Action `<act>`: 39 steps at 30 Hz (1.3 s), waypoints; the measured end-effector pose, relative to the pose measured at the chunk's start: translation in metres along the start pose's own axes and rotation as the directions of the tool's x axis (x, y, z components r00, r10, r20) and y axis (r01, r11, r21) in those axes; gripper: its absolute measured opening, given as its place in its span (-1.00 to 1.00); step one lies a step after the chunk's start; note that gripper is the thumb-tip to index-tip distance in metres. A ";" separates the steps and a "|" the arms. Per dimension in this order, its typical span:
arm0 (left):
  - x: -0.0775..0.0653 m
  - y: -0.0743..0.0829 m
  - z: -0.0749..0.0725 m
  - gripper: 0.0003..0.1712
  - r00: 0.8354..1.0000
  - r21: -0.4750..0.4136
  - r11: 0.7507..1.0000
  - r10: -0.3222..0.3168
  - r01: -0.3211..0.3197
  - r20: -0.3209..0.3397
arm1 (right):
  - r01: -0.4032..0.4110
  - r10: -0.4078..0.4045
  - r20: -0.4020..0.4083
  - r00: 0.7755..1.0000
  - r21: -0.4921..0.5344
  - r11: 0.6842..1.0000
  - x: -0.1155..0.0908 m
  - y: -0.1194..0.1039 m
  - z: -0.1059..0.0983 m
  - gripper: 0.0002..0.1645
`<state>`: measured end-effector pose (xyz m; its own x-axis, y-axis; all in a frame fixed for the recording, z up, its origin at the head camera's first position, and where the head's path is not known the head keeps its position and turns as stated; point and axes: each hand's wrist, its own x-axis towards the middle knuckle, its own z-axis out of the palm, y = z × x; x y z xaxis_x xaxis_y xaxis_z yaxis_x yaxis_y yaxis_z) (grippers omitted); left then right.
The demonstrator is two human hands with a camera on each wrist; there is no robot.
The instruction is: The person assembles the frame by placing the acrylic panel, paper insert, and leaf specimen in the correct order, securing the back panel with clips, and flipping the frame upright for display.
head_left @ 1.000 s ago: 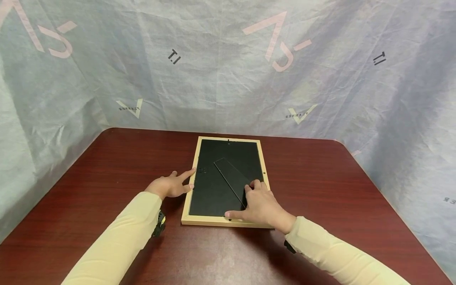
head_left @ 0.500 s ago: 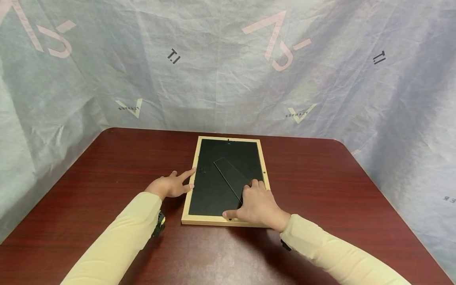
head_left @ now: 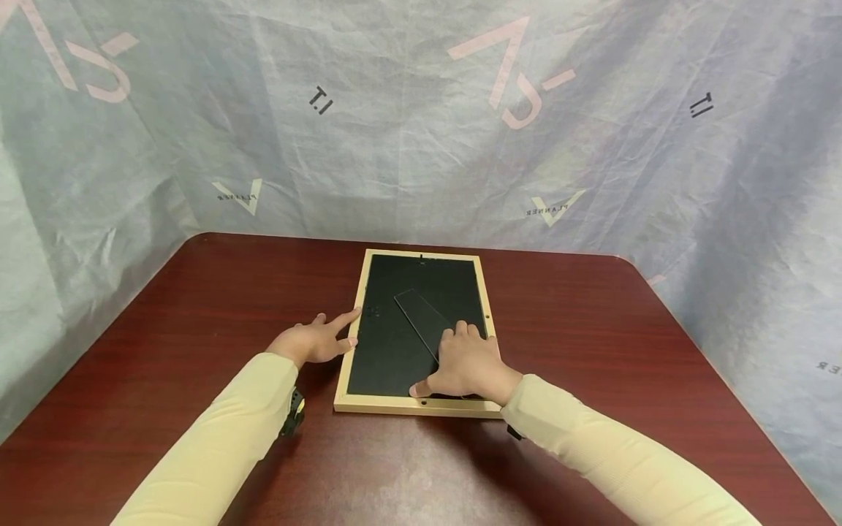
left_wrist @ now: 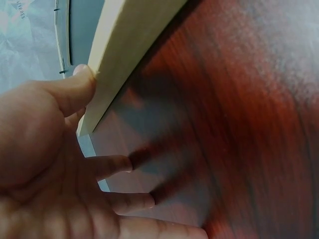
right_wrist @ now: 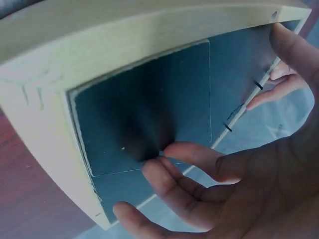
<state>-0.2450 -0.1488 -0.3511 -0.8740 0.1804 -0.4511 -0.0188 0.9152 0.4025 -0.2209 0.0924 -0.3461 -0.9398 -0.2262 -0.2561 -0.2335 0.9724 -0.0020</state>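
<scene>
A picture frame (head_left: 390,406) with a pale wooden border lies face down on the table. Its black backing board (head_left: 388,358) faces up, with a flat black easel leg (head_left: 417,313) set slantwise across it. My left hand (head_left: 308,342) is at the left border, thumb and index finger touching the wood (left_wrist: 122,55) while the other fingers spread over the table. Over the lower right part of the backing is my right hand (head_left: 470,363). In the right wrist view its bent fingertips (right_wrist: 154,167) touch the easel leg near its edge, and the thumb reaches the border.
Small black tabs (right_wrist: 258,85) stick out along the inner edge of the border. A dark reddish wooden table (head_left: 566,351) carries the frame. Grey printed cloth (head_left: 408,146) hangs behind the table and along both sides.
My right hand has shifted a little left and toward the far end over the easel leg. The left hand and the frame look unmoved.
</scene>
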 end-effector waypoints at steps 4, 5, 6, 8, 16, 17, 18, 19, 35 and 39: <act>0.000 0.000 -0.001 -0.26 1.000 0.001 1.000 0.000 0.000 0.003 | -0.024 0.024 0.037 0.999 -0.005 1.000 0.004 -0.004 -0.003 0.30; 0.000 -0.001 -0.001 -0.26 1.000 -0.004 1.000 -0.001 0.001 0.005 | -0.027 0.027 0.043 0.999 -0.005 1.000 0.005 -0.005 -0.004 0.30; -0.001 -0.001 -0.001 -0.26 1.000 -0.009 1.000 -0.003 0.003 0.006 | -0.028 0.028 0.048 0.998 -0.007 1.000 0.006 -0.006 -0.005 0.29; -0.001 -0.002 -0.001 -0.26 1.000 -0.017 1.000 -0.003 0.003 0.006 | -0.028 0.029 0.059 0.998 -0.012 1.000 0.009 -0.008 -0.008 0.28; -0.001 -0.001 -0.002 -0.26 1.000 -0.009 1.000 -0.002 0.002 0.006 | -0.032 0.036 0.120 0.992 -0.030 0.999 0.019 -0.008 -0.014 0.39; -0.001 -0.001 -0.002 -0.26 1.000 -0.002 1.000 0.000 0.000 0.004 | -0.030 0.034 0.126 0.991 -0.032 0.999 0.020 -0.008 -0.015 0.41; -0.001 0.000 -0.001 -0.26 1.000 0.002 1.000 0.003 -0.003 0.003 | -0.028 0.032 0.132 0.991 -0.034 0.999 0.020 -0.007 -0.015 0.42; 0.000 0.000 -0.001 -0.26 1.000 0.008 1.000 0.009 -0.009 0.002 | -0.024 0.029 0.138 0.990 -0.041 0.999 0.020 -0.006 -0.016 0.43; 0.000 0.000 0.000 -0.24 1.000 0.009 1.000 -0.005 0.005 0.000 | 0.136 -0.133 -0.038 0.990 0.089 0.987 0.001 0.019 0.003 0.29; -0.001 0.000 -0.001 -0.25 1.000 0.013 1.000 -0.001 0.001 -0.001 | 0.224 -0.233 0.006 0.972 0.255 0.941 0.007 0.043 -0.009 -0.07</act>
<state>-0.2449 -0.1495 -0.3499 -0.8746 0.1796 -0.4504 -0.0131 0.9198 0.3921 -0.2400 0.1317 -0.3395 -0.8580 -0.4464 -0.2542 -0.3666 0.8787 -0.3057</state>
